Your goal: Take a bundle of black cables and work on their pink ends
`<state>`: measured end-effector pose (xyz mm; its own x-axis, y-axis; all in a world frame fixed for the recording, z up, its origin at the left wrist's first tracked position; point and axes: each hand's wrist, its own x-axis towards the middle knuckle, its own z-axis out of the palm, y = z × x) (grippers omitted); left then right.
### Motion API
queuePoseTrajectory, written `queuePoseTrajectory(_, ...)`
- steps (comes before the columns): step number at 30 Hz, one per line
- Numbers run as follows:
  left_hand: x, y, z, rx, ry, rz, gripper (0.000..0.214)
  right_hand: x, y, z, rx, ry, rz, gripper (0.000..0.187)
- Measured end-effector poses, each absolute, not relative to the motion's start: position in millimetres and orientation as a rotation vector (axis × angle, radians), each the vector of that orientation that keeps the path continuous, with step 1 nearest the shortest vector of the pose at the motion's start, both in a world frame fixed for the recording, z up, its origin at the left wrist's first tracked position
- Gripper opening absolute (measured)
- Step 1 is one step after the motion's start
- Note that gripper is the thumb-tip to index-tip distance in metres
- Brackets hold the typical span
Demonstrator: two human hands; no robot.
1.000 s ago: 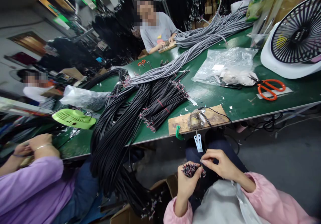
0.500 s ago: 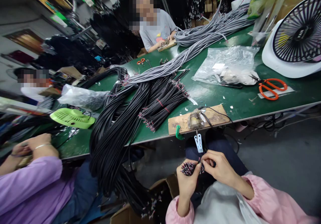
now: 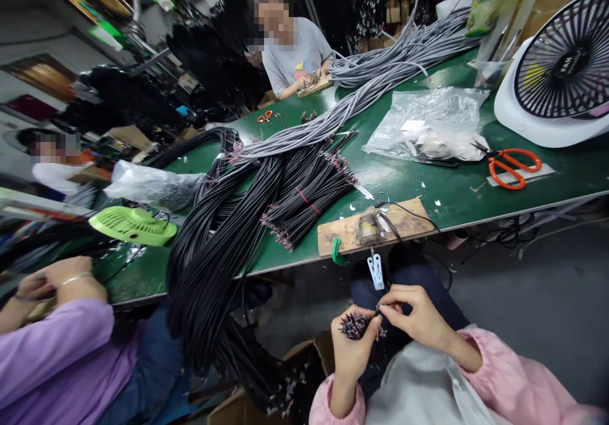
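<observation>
My left hand (image 3: 353,344) is wrapped round a bundle of black cables (image 3: 356,326), whose stripped ends with red and white wires face up. With thumb and fingertips together, my right hand (image 3: 413,314) pinches the end of one cable beside the bundle, close to my left thumb. Just above my hands, a light blue clothespin (image 3: 375,271) hangs from a small motor-like device (image 3: 369,228) on a wooden board (image 3: 328,237). A green clamp (image 3: 337,252) sits at that board's left end. The lower part of the bundle is hidden.
Black cables (image 3: 214,254) drape over the edge of the green table (image 3: 457,206). Grey cables (image 3: 304,134) lie across it. Orange-handled scissors (image 3: 514,168), a plastic bag (image 3: 423,120) and a white fan (image 3: 533,127) are at right. Co-workers sit at left and across.
My right hand has shifted slightly left, its fingertips still at a cable end by the bundle. My left hand keeps its hold, and the view has moved a little.
</observation>
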<state>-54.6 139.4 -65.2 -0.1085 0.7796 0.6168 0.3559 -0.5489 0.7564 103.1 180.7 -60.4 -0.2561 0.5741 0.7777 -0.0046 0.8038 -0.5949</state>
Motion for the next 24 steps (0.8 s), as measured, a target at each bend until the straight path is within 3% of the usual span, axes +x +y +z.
queuePoseTrajectory(24, -50.0, 136.6, -68.6, 1.806, 1.143, 1.84, 0.012, 91.8, 174.6, -68.6, -0.417, -1.775, 0.608, 0.018)
